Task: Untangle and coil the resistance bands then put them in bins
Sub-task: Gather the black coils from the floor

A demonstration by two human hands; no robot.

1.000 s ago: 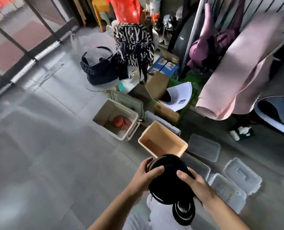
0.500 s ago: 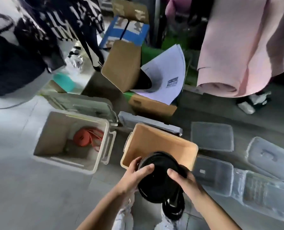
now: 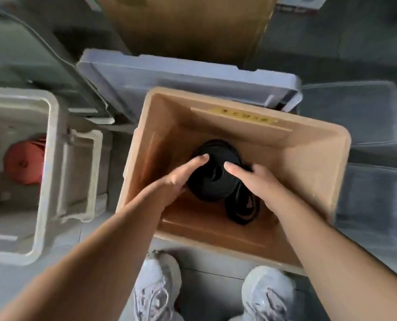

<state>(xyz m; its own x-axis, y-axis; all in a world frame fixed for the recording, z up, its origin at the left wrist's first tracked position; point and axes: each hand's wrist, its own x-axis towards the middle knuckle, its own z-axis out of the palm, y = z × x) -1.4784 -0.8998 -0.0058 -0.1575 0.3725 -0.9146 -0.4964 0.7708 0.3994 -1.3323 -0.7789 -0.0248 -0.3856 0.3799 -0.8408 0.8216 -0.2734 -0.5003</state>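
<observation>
While both hands reach into the tan bin (image 3: 308, 158), the black band coil (image 3: 212, 181) lies low inside it.
Left hand (image 3: 179, 179) and right hand (image 3: 257, 184) clamp the coil from either side, thumbs on top; their other fingers are hidden behind it. Bare bin floor shows along the near wall. Whether the coil touches the floor cannot be told. The white bin (image 3: 51, 147) rim cuts off a blurred orange band (image 3: 23, 165).

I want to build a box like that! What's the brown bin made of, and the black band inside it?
The brown bin: probably plastic, matte tan; its rounded moulded rim and smooth walls suggest so. The black band: looks like rubber or latex, dull black; its flat strips bend into soft loops.
</observation>
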